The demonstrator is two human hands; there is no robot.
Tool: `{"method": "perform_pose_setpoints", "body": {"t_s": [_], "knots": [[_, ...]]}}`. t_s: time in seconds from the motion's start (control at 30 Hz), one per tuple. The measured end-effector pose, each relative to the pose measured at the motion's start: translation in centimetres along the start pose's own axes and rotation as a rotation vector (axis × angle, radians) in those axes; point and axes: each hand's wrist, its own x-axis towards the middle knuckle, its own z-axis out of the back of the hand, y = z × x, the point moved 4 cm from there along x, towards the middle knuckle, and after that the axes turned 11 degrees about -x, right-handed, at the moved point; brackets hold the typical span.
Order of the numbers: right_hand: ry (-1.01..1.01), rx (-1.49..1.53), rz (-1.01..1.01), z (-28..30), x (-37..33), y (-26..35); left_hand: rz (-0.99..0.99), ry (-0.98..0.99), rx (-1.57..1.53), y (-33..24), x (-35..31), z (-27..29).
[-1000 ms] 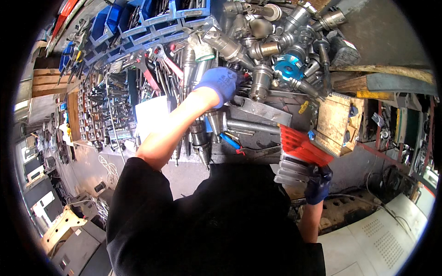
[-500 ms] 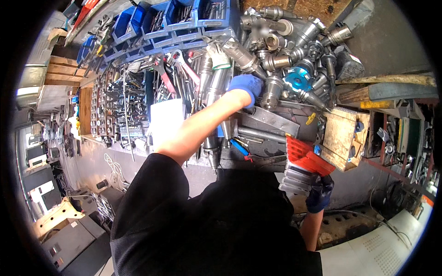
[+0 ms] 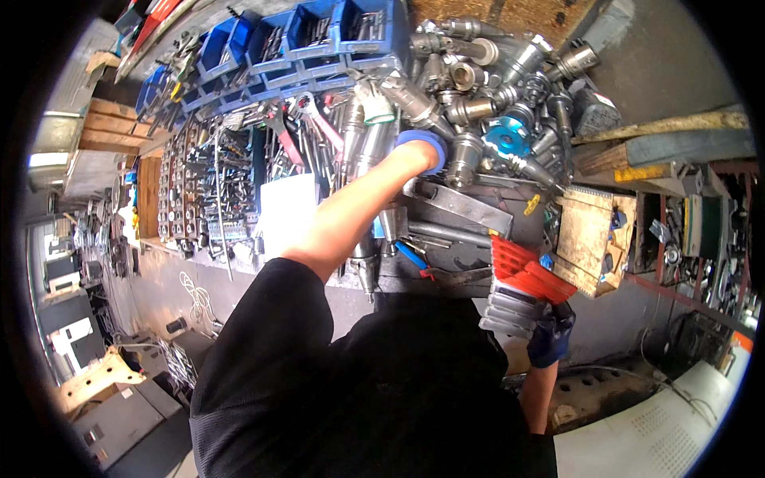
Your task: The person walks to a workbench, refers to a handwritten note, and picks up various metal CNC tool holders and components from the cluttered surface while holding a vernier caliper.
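Note:
My left hand [image 3: 422,148] wears a blue glove and reaches into the metal tool holders on the bench. Mostly the glove's cuff shows; its fingers are hidden behind the wrist. Beside it on the right stands a steel tool holder [image 3: 464,159]; a grey metal bar [image 3: 462,205] lies just nearer. My right hand [image 3: 551,334], in a dark blue glove, is closed round the lower end of a bundle of red and clear-grey plastic cases [image 3: 522,279]. It holds them fanned out in front of the bench's right part.
Blue bins [image 3: 311,36] with thin tools stand at the back left. Wrenches [image 3: 323,127] and a white paper [image 3: 288,209] lie left of my arm. A pile of tool holders with a blue cutter head [image 3: 508,139] fills the back right, near a wooden box [image 3: 588,235].
My left hand has tipped away, so its fingers no longer show and the cuff faces me. The right hand keeps its hold on the cases; the view has shifted slightly.

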Motion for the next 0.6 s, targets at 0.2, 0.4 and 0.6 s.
{"method": "perform_pose_setpoints", "body": {"t_s": [0.2, 0.4, 0.6], "knots": [[-0.011, 0.074, -0.147, 1.2, -1.0, -2.8, -0.163, -0.002, -0.084, 3.6, 3.4, -3.0], [-0.032, 0.096, -0.131, 1.4, -1.1, -2.6, -0.170, 0.056, 0.086, 0.3, -1.5, 0.2], [-0.052, -0.093, -0.036, 0.7, -0.2, -1.9, -0.141, -0.289, 0.087, 1.7, -7.7, 1.9]]}}
